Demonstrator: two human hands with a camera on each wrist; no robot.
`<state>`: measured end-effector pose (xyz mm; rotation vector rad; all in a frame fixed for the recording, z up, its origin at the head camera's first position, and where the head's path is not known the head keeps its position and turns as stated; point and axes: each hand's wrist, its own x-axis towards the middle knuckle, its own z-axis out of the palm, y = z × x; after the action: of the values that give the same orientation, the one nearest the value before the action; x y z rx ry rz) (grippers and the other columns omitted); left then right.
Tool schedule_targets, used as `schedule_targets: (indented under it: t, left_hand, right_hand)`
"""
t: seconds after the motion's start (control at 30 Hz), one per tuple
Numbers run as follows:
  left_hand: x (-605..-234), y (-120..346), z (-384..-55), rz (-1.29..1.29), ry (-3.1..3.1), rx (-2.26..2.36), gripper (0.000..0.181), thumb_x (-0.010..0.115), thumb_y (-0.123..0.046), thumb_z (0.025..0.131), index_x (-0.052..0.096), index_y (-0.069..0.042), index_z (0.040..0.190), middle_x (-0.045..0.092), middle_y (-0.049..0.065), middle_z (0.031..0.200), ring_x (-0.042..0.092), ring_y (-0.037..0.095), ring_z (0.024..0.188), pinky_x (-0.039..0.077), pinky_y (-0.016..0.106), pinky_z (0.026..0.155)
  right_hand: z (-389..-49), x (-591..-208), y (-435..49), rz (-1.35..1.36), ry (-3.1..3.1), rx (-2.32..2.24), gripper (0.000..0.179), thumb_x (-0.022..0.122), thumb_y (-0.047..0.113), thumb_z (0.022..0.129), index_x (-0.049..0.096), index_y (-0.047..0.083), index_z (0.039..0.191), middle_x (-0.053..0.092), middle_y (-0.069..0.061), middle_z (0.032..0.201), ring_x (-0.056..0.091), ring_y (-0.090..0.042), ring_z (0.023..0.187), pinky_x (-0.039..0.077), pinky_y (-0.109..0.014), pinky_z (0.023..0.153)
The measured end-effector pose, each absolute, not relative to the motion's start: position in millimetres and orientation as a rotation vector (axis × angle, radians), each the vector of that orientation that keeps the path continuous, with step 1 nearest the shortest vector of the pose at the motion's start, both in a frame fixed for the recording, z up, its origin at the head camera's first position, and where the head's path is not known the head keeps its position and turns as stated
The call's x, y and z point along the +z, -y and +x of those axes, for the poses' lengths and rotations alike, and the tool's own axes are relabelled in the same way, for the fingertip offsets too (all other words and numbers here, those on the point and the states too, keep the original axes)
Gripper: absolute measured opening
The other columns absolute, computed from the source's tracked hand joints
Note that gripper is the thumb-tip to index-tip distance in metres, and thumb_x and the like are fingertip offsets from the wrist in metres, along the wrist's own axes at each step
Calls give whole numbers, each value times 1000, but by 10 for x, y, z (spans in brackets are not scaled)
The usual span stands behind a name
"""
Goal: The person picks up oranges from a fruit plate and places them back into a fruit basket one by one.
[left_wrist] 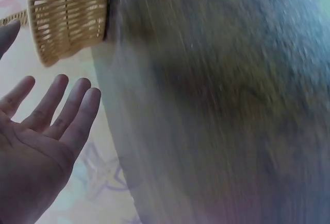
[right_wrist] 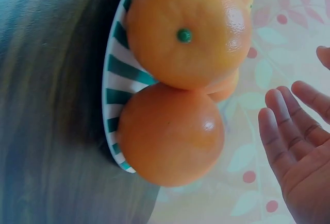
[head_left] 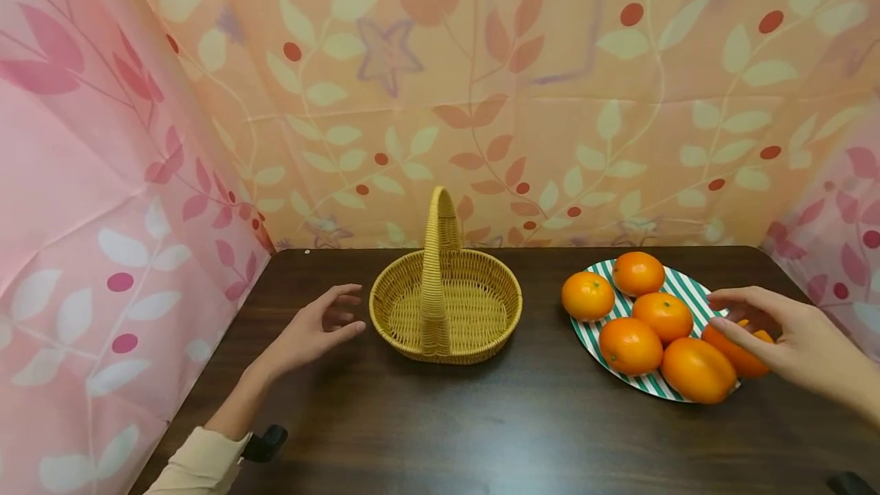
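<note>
My left hand (head_left: 312, 334) hovers just left of a yellow wicker basket (head_left: 385, 312), its fingers relaxed and holding nothing. In the left wrist view, the palm and spread fingers of my left hand (left_wrist: 46, 136) show below the basket's woven side (left_wrist: 69, 18). My right hand (head_left: 791, 334) is over the right end of a green-and-white striped plate (head_left: 694, 292) of oranges. Its loosely bent fingers overlap the rightmost orange (head_left: 736, 354) in the head view. In the right wrist view, a gap separates my right hand (right_wrist: 301, 147) from the nearest orange (right_wrist: 170, 136).
Several oranges (head_left: 663, 317) crowd the plate, some at its rim. The basket's tall arched handle (head_left: 433, 273) rises over its middle. All stand on a dark wooden table (head_left: 440, 418), with patterned cloth (head_left: 467, 98) hanging behind and at both sides.
</note>
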<state>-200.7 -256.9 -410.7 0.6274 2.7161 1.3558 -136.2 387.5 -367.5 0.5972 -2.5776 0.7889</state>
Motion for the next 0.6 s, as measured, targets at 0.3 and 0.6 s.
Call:
schedule_targets:
  t: [0.3, 0.6]
  left_hand:
    - [-4150, 2421, -2065, 674, -2714, 1315, 65, 79, -29, 93, 48, -10, 148, 55, 19, 140, 64, 37, 113, 55, 50, 91]
    - [-4149, 2409, -2071, 655, -2733, 1303, 68, 80, -28, 91, 48, -8, 147, 50, 16, 146, 62, 39, 117, 54, 50, 92]
  right_hand:
    - [-1286, -3857, -4066, 572, 2417, 855, 48, 81, -22, 69, 72, 2, 110, 68, 16, 100, 61, 7, 77, 47, -6, 65]
    - [-1303, -4026, -4317, 581, 2373, 939, 62, 76, -32, 61, 66, -9, 117, 65, 17, 113, 61, 6, 88, 47, -6, 73]
